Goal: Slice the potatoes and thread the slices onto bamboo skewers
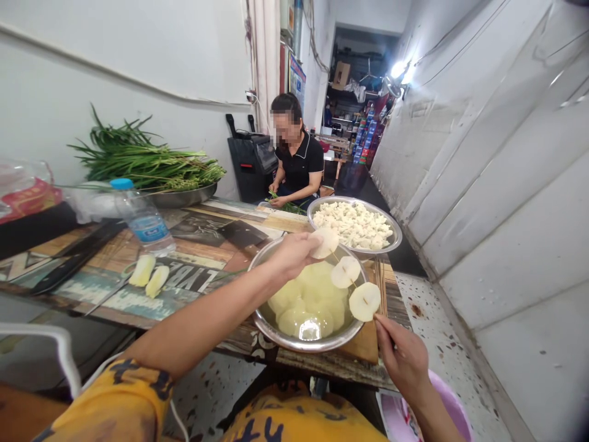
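Note:
My right hand [402,350] pinches the lower end of a thin skewer [335,256], which slants up and left above a steel bowl. Two pale round potato slices, a nearer one [364,301] and a middle one [345,272], are threaded on it. At its far end, my left hand [297,255] is closed on another potato slice [324,243]; whether the tip passes through that slice is hard to see. Below, the steel bowl [310,345] holds many pale slices [310,298] lying in water.
Behind the bowl stands a steel basin of cauliflower pieces [354,226]. To the left are a water bottle [150,224], cut vegetable pieces [150,276], a knife [69,264] and a basin of green stalks [151,166]. A person [297,153] sits opposite, handling greens. A pink tub [448,402] stands low right.

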Demonstrator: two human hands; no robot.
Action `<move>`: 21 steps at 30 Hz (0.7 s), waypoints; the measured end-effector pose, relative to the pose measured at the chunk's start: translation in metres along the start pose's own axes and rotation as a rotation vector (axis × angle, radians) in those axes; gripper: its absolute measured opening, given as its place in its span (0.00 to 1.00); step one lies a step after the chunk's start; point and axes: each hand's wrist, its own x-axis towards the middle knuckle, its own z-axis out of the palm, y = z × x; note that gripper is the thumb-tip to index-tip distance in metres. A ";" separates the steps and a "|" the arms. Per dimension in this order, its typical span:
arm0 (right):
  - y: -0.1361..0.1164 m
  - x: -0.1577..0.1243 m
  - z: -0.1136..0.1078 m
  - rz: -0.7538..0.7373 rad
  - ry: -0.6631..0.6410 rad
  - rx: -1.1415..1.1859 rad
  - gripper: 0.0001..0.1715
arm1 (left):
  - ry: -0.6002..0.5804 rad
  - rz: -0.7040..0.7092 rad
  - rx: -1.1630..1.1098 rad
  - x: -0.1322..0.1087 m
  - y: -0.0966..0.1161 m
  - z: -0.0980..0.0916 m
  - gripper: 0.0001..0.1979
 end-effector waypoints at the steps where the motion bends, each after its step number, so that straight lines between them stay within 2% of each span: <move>1: -0.001 0.001 0.001 0.043 -0.012 0.042 0.10 | -0.001 -0.025 -0.011 0.001 0.001 0.000 0.02; 6: -0.012 0.007 0.002 0.398 -0.168 0.366 0.12 | 0.015 -0.059 -0.038 0.005 0.003 -0.003 0.02; 9: -0.019 0.012 -0.003 0.510 -0.216 0.471 0.13 | 0.023 -0.047 -0.034 0.005 0.002 -0.003 0.02; 17: -0.031 0.021 -0.009 0.522 -0.226 0.284 0.17 | 0.011 0.022 0.034 0.007 -0.005 -0.003 0.04; 21: -0.032 0.024 -0.011 0.518 -0.235 0.273 0.18 | 0.047 0.145 0.112 0.008 -0.011 -0.005 0.07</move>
